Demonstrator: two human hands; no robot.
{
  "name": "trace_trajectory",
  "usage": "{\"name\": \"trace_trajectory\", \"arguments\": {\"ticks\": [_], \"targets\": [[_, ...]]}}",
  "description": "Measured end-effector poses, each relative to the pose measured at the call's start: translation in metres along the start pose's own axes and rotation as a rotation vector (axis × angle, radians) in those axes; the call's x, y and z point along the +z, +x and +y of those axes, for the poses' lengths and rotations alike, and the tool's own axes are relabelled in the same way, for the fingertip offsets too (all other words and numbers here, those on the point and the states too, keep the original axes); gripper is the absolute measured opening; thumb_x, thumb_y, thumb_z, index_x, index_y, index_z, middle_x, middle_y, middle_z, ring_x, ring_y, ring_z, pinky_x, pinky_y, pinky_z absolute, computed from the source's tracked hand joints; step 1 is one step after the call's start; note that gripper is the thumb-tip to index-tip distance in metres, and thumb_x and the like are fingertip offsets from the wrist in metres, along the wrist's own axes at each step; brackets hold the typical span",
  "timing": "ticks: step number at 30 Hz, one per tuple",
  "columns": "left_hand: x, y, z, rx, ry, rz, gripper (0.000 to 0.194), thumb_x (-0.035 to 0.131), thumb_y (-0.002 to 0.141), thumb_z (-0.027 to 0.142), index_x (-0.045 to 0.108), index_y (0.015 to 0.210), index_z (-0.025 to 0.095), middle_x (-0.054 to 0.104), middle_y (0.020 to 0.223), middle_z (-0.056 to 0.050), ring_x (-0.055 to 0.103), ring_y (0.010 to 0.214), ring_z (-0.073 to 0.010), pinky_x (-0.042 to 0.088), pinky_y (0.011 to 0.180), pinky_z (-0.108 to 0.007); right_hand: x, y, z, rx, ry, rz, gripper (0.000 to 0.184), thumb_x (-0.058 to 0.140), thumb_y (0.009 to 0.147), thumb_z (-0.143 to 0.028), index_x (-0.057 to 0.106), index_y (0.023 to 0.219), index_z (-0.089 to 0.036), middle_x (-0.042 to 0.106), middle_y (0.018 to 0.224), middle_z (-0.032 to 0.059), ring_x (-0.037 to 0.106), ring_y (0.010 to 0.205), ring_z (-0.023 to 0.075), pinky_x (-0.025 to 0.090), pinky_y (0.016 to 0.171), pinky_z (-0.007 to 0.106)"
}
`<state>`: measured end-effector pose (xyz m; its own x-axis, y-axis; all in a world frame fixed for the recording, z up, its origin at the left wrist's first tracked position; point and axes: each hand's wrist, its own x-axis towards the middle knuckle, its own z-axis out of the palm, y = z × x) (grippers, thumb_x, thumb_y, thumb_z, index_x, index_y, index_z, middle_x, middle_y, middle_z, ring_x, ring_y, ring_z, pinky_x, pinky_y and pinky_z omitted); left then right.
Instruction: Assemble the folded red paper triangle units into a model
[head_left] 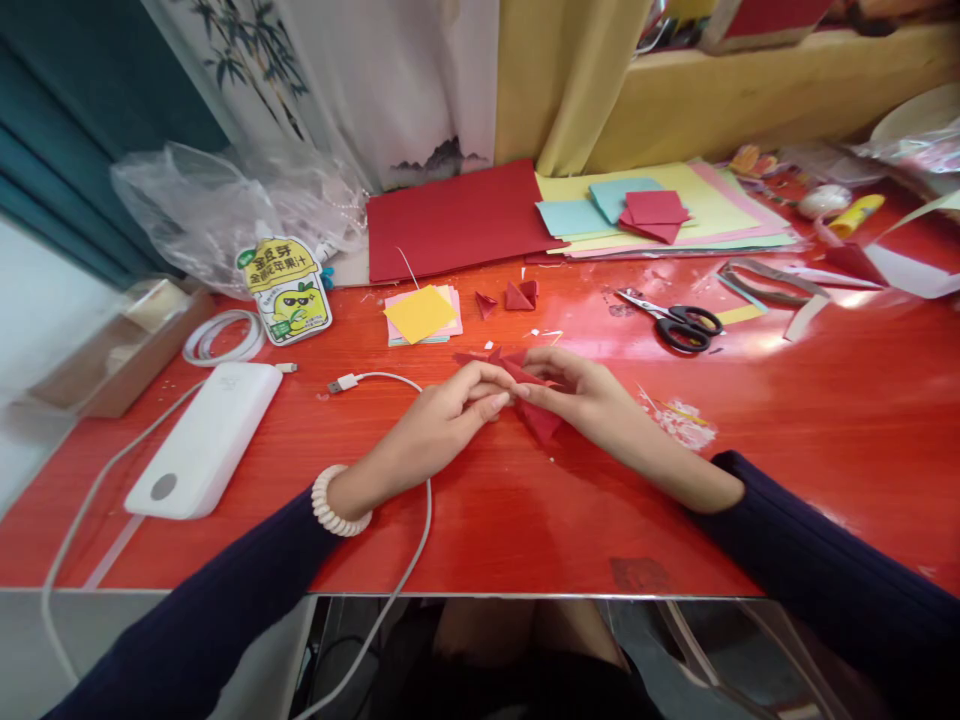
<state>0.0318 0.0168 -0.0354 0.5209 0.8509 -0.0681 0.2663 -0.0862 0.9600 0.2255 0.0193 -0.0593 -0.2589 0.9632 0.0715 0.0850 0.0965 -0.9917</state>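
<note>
Above the red table, both my hands meet on a folded red paper piece [541,422] with several pointed flaps. My left hand [457,408] comes in from the left, thumb and fingers closed on the paper's near edge. My right hand [581,390] grips it from the other side, its thumb tip meeting the left fingertips. Parts of the paper are hidden behind the fingers. Just beyond lie two small folded red paper pieces, one triangular [486,304] and one wider [521,295]. A stack of small paper squares [421,315], yellow on top, sits to their left.
Black-handled scissors [686,328] lie at right, near a pile of white shreds [684,425]. A white power bank [206,440], a white cable [390,376] and a juice pouch [286,295] are at left. Red card sheets [457,220] and coloured paper [720,200] lie at the back.
</note>
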Motion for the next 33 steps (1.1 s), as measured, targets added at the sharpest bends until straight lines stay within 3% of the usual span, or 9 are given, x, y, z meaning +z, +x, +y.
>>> {"name": "trace_trajectory", "arguments": {"ticks": [3,5,6,9,12,14,18,25,33], "targets": [[-0.01,-0.003,0.005,0.033,0.236,0.166,0.022,0.049,0.093,0.041,0.058,0.095,0.021,0.067,0.076,-0.001,0.062,0.07,-0.0138,0.047,0.069,-0.028,-0.002,0.0,-0.001,0.049,0.006,-0.003,0.022,0.07,0.08,-0.036,0.063,0.093,-0.019,0.068,0.092,0.0034,0.064,0.087,0.018,0.051,0.084,0.035],[-0.019,-0.002,0.009,0.145,0.412,0.381,0.021,0.053,0.091,0.04,0.062,0.091,0.021,0.066,0.08,-0.001,0.059,0.075,-0.0142,0.044,0.074,-0.029,-0.002,0.0,-0.006,0.081,0.02,0.002,0.021,0.073,0.077,-0.033,0.064,0.089,-0.019,0.068,0.088,0.0025,0.064,0.083,0.017,0.051,0.081,0.034],[-0.023,0.0,0.01,0.184,0.445,0.428,0.019,0.055,0.09,0.038,0.063,0.092,0.021,0.068,0.091,-0.002,0.059,0.084,-0.015,0.043,0.079,-0.029,-0.003,0.0,-0.009,0.087,0.036,-0.012,0.02,0.073,0.076,-0.032,0.065,0.089,-0.019,0.068,0.088,0.002,0.064,0.081,0.0165,0.051,0.08,0.033],[-0.027,0.003,0.012,0.113,0.388,0.257,0.025,0.06,0.086,0.042,0.067,0.097,0.02,0.068,0.101,-0.003,0.059,0.091,-0.0164,0.042,0.079,-0.029,-0.002,-0.003,-0.017,0.089,0.098,-0.102,0.023,0.074,0.076,-0.029,0.066,0.096,-0.02,0.07,0.087,0.0004,0.065,0.081,0.0152,0.051,0.078,0.031],[-0.024,0.005,0.009,-0.013,0.231,0.029,0.027,0.06,0.085,0.044,0.069,0.087,0.018,0.07,0.087,-0.003,0.06,0.079,-0.0152,0.043,0.072,-0.027,-0.003,-0.004,-0.021,0.126,0.102,-0.142,0.03,0.073,0.078,-0.03,0.064,0.105,-0.021,0.072,0.085,-0.0001,0.067,0.082,0.0145,0.051,0.075,0.028],[-0.021,0.006,0.005,-0.038,0.142,0.036,0.026,0.061,0.084,0.043,0.069,0.081,0.018,0.069,0.079,-0.002,0.06,0.076,-0.0143,0.043,0.072,-0.027,-0.004,-0.002,-0.021,0.172,0.09,-0.115,0.032,0.073,0.078,-0.033,0.063,0.106,-0.02,0.073,0.083,0.0009,0.068,0.079,0.0147,0.051,0.071,0.027],[-0.02,0.009,0.0,-0.058,-0.008,0.182,0.025,0.065,0.081,0.041,0.068,0.078,0.016,0.069,0.076,-0.002,0.061,0.072,-0.013,0.045,0.073,-0.027,-0.009,0.002,-0.017,0.231,0.106,-0.102,0.023,0.073,0.078,-0.035,0.064,0.088,-0.016,0.073,0.074,0.0031,0.068,0.064,0.0139,0.053,0.064,0.028],[-0.022,0.008,0.004,-0.136,-0.082,-0.054,0.022,0.064,0.084,0.035,0.067,0.078,0.014,0.073,0.076,-0.002,0.063,0.073,-0.0116,0.045,0.074,-0.024,-0.009,0.0,-0.019,0.236,0.089,-0.211,0.019,0.07,0.08,-0.033,0.066,0.081,-0.014,0.073,0.074,0.0034,0.067,0.062,0.0115,0.053,0.061,0.024],[-0.022,0.008,0.003,-0.149,-0.066,-0.003,0.023,0.063,0.086,0.035,0.068,0.078,0.014,0.075,0.077,-0.003,0.064,0.072,-0.0112,0.043,0.075,-0.024,-0.007,0.0,-0.02,0.246,0.093,-0.203,0.017,0.064,0.085,-0.032,0.064,0.083,-0.015,0.072,0.072,0.0019,0.067,0.061,0.011,0.052,0.061,0.024]]}}
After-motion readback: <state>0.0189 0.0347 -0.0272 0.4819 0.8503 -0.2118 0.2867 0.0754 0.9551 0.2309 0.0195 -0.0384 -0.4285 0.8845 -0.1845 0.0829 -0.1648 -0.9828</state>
